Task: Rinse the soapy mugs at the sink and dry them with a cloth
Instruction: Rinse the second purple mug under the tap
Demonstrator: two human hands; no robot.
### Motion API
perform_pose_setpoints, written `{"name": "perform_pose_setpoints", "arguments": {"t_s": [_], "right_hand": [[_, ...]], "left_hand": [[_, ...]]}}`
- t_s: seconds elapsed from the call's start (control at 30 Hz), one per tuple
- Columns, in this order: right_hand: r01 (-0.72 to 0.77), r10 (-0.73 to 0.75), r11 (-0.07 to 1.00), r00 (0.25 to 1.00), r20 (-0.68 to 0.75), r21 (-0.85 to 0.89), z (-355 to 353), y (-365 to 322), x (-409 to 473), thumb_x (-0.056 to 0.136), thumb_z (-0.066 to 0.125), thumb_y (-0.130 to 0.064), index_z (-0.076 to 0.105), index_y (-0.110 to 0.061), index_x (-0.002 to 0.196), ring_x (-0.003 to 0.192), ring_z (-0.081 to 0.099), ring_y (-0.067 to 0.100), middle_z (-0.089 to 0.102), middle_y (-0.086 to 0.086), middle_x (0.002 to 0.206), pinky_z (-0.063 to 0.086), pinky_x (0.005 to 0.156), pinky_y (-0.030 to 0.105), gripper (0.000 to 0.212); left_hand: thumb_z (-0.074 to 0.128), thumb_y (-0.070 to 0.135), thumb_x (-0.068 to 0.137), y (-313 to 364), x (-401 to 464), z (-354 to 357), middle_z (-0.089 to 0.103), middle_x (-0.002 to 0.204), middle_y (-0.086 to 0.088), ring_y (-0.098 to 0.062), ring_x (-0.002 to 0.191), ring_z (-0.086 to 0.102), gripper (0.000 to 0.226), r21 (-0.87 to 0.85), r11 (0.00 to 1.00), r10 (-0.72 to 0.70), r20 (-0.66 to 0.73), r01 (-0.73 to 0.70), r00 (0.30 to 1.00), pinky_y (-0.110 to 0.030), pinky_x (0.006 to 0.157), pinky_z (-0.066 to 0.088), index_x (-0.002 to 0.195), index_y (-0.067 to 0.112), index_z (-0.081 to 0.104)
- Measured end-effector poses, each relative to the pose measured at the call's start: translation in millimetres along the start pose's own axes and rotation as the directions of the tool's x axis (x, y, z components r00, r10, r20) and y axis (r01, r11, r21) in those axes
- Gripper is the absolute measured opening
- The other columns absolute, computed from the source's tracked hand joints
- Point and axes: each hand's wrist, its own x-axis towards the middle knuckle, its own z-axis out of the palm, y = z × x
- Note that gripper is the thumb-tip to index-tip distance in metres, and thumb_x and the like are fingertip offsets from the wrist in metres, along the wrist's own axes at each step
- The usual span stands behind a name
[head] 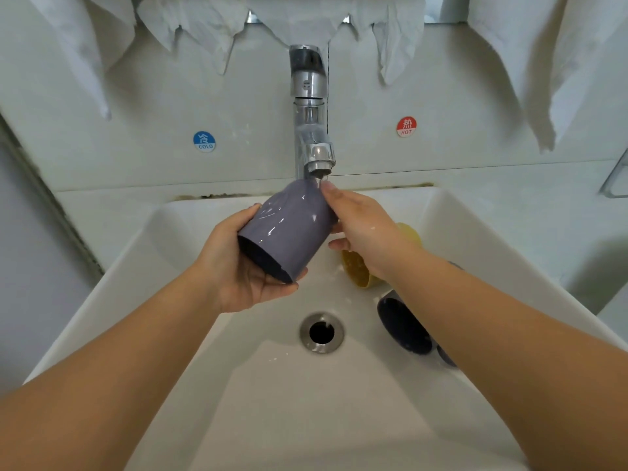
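Note:
A wet grey-purple mug (289,226) is tilted under the chrome tap (311,130), its mouth facing down toward me and its base up at the spout. My left hand (234,266) grips it from the left and below, near the rim. My right hand (360,226) touches the mug's upper right side, fingers running along its wall up to the base. A yellow mug (356,270) lies on its side in the white sink (142,253), partly behind my right wrist. A dark blue mug (402,326) lies nearer, also partly hidden by that forearm.
The drain (321,332) sits mid-basin below the held mug. White cloths (190,25) hang along the wall above the tap. A blue COLD sticker (204,141) and a red HOT sticker (406,126) flank the tap. A clear holder (616,181) is at the right edge.

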Motion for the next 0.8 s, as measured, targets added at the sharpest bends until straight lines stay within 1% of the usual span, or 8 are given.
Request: {"name": "perform_pose_setpoints", "arguments": {"t_s": [0.07, 0.2, 0.33, 0.43, 0.57, 0.67, 0.73, 0.8], "right_hand": [[-0.010, 0.010, 1.000, 1.000, 0.024, -0.003, -2.0, 1.8, 2.7, 0.097, 0.048, -0.046, 0.055, -0.020, 0.132, 0.109, 0.057, 0.017, 0.059, 0.000, 0.128, 0.050, 0.073, 0.025, 0.044], [0.039, -0.036, 0.999, 0.986, 0.160, -0.013, 0.8, 6.2, 1.4, 0.090, 0.064, -0.033, 0.054, -0.033, 0.125, 0.116, 0.055, 0.013, 0.059, -0.009, 0.127, 0.050, 0.087, 0.035, 0.036], [0.023, -0.030, 0.998, 0.992, 0.122, 0.061, 1.5, 7.1, 1.0, 0.094, 0.057, -0.037, 0.057, -0.031, 0.120, 0.110, 0.059, 0.015, 0.062, -0.010, 0.117, 0.053, 0.090, 0.039, 0.026], [0.027, -0.035, 0.997, 0.994, 0.101, 0.077, 0.8, 5.9, -0.1, 0.099, 0.049, -0.036, 0.054, -0.023, 0.129, 0.106, 0.062, 0.018, 0.062, -0.005, 0.117, 0.056, 0.087, 0.039, 0.033], [0.029, -0.036, 0.998, 0.990, 0.134, 0.049, 2.4, 6.7, 0.9, 0.093, 0.061, -0.028, 0.056, -0.024, 0.125, 0.111, 0.061, 0.015, 0.063, -0.004, 0.122, 0.056, 0.086, 0.034, 0.033], [0.066, -0.061, 0.997, 0.989, 0.132, -0.029, 3.5, 7.9, 1.9, 0.086, 0.070, -0.031, 0.053, -0.029, 0.128, 0.111, 0.059, 0.013, 0.060, -0.008, 0.124, 0.054, 0.089, 0.036, 0.045], [0.096, -0.093, 0.995, 0.991, 0.092, -0.034, 2.9, 5.6, 1.3, 0.090, 0.064, -0.036, 0.055, -0.031, 0.120, 0.108, 0.059, 0.012, 0.061, -0.010, 0.118, 0.055, 0.083, 0.031, 0.032], [0.099, -0.099, 0.995, 0.994, 0.055, -0.005, 0.0, 2.4, 0.4, 0.096, 0.053, -0.041, 0.058, -0.034, 0.108, 0.106, 0.060, 0.013, 0.063, -0.012, 0.110, 0.054, 0.079, 0.027, 0.015]], "left_hand": [[0.051, 0.054, 0.088, 0.5, -0.3, 0.5, 0.072, 0.088, -0.013, -0.037, 0.070, 0.069, 0.038, -0.001, 1.000, -0.003, -0.010, 0.003, 1.000, -0.037, 0.061, 0.057, 0.101, 0.023, 0.067], [0.052, 0.054, 0.087, 3.8, -1.5, -4.4, 0.072, 0.088, -0.014, -0.036, 0.071, 0.068, 0.041, -0.022, 0.999, -0.024, -0.008, 0.023, 1.000, -0.038, 0.067, 0.056, 0.100, 0.019, 0.068], [0.059, 0.060, 0.083, 4.2, -3.2, -3.7, 0.072, 0.092, -0.012, -0.034, 0.080, 0.066, 0.045, -0.092, 0.995, -0.035, -0.010, 0.034, 0.999, -0.048, 0.087, 0.052, 0.098, 0.019, 0.070], [0.064, 0.061, 0.080, 4.3, -3.6, 1.4, 0.067, 0.106, -0.012, -0.036, 0.088, 0.065, 0.048, -0.097, 0.993, -0.073, -0.072, 0.066, 0.995, -0.049, 0.073, 0.056, 0.105, 0.020, 0.069], [0.056, 0.032, 0.094, 5.3, -6.8, 3.2, 0.056, 0.114, -0.014, -0.043, 0.098, 0.063, 0.020, -0.089, 0.992, -0.106, -0.165, 0.092, 0.981, -0.052, 0.047, 0.055, 0.101, 0.014, 0.065], [0.051, 0.046, 0.095, 7.4, -4.8, 1.1, 0.063, 0.111, -0.019, -0.045, 0.092, 0.067, 0.039, -0.113, 0.989, -0.106, -0.140, 0.090, 0.984, -0.053, 0.051, 0.057, 0.106, 0.010, 0.063], [0.059, 0.057, 0.086, 9.3, -6.5, 3.8, 0.069, 0.107, -0.021, -0.043, 0.092, 0.068, 0.053, -0.076, 0.993, -0.100, -0.081, 0.094, 0.992, -0.051, 0.059, 0.059, 0.110, 0.010, 0.064], [0.070, 0.051, 0.072, 10.3, -10.0, 8.5, 0.070, 0.105, -0.017, -0.039, 0.093, 0.068, 0.053, 0.009, 0.999, -0.050, -0.014, 0.050, 0.999, -0.047, 0.062, 0.060, 0.111, 0.016, 0.066]]}}
